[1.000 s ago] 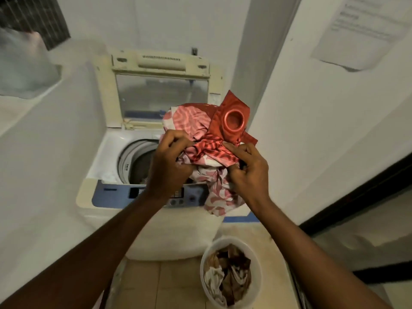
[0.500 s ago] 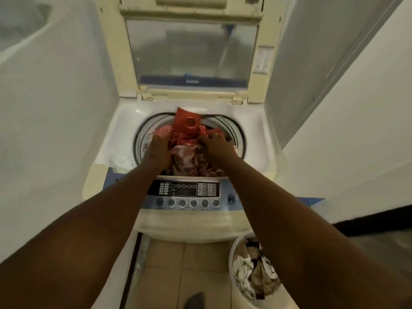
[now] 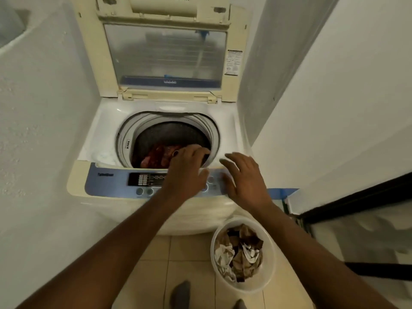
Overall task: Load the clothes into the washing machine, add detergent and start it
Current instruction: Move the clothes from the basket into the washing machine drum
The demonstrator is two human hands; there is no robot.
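Note:
A cream top-loading washing machine [image 3: 104, 134] stands ahead with its lid [image 3: 165, 52] raised. Red patterned clothes [image 3: 156, 157] lie low inside the drum. My left hand [image 3: 187, 172] hovers over the blue control panel [image 3: 107, 184] at the drum's front rim, fingers loosely spread and holding nothing. My right hand [image 3: 243, 177] is open beside it, over the panel's right end, also with nothing in it. A white bucket [image 3: 269, 270] with brown and white clothes [image 3: 240, 255] stands on the floor at the lower right.
White walls close in on both sides of the machine. A dark-framed door edge [image 3: 356, 199] is at the right. Tiled floor [image 3: 182, 253] lies below, with my feet [image 3: 180, 293] at the bottom edge.
The red clothes were carried from in front of the machine down into the drum and let go. Both hands have pulled back over the control panel, and are now free.

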